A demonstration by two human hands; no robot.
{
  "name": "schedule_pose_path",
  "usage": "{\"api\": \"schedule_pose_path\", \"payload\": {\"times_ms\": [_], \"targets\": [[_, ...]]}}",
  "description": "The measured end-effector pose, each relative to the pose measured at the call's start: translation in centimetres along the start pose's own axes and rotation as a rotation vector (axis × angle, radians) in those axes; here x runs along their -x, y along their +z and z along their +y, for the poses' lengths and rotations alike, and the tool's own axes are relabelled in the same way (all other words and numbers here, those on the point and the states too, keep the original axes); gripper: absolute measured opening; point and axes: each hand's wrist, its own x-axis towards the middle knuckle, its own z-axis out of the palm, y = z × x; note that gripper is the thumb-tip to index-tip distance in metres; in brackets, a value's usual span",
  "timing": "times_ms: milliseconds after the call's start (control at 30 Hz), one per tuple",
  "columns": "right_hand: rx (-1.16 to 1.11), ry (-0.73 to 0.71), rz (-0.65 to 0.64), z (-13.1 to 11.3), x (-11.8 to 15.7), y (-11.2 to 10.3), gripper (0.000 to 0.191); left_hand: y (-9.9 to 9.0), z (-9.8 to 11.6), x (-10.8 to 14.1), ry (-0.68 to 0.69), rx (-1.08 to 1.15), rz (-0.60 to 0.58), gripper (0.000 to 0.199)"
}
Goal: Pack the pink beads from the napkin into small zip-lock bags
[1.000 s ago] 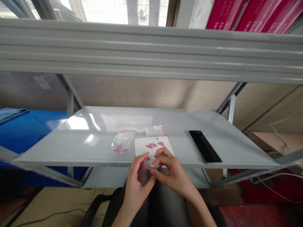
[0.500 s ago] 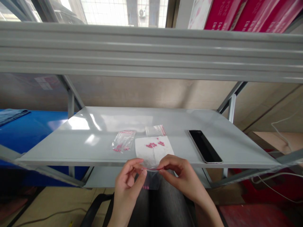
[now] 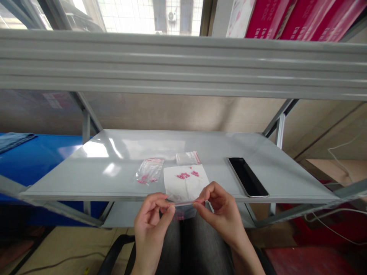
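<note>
A small clear zip bag (image 3: 186, 211) with a red strip along its top hangs between my hands, just past the table's front edge. Some pink bits show at its bottom. My left hand (image 3: 153, 221) pinches one top corner between thumb and forefinger. The opposite corner is pinched by my right hand (image 3: 219, 214). Beyond the hands, a white paper sheet (image 3: 172, 183) bears two little piles of pink pellets (image 3: 183, 175) and a single one apart. Left of the paper lies another zip bag (image 3: 150, 168) with pink pellets inside. A further zip bag (image 3: 187, 157) lies behind the paper.
A black-screened phone or tablet (image 3: 248, 177) lies on the right of the white table (image 3: 229, 145). Above, a grey shelf beam (image 3: 183, 65) spans the view, with pink-red books (image 3: 289, 19) standing on it. A blue surface (image 3: 54, 147) is at the left.
My hands have moved slightly apart, and the bag's top edge is now pulled straighter between them. The bag's lower part has swung up and forward. Things on the table have stayed put.
</note>
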Motion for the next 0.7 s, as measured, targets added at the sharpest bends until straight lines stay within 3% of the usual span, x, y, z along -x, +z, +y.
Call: {"api": "schedule_pose_path", "payload": {"times_ms": [100,200,300,400,700], "targets": [[0.051,-0.009,-0.009,-0.3,0.1,-0.3,0.021,-0.5,1.0,-0.6,0.078,-0.141,-0.179,0.027],[0.158,-0.027,-0.031,-0.6,0.4,-0.3,0.019,-0.6,2.5,-1.1,0.241,-0.357,-0.402,0.035],[0.226,-0.039,-0.066,-0.8,0.7,0.0,0.018,0.0,3.7,-1.1,0.358,-0.536,-0.522,0.026],[0.26,-0.05,-0.088,-0.9,1.0,0.4,0.019,0.5,4.1,-1.0,0.418,-0.647,-0.535,0.008],[0.338,-0.118,-0.08,-0.6,1.5,1.1,0.025,1.0,3.7,-0.7,0.613,-0.841,-0.501,0.02]]}}
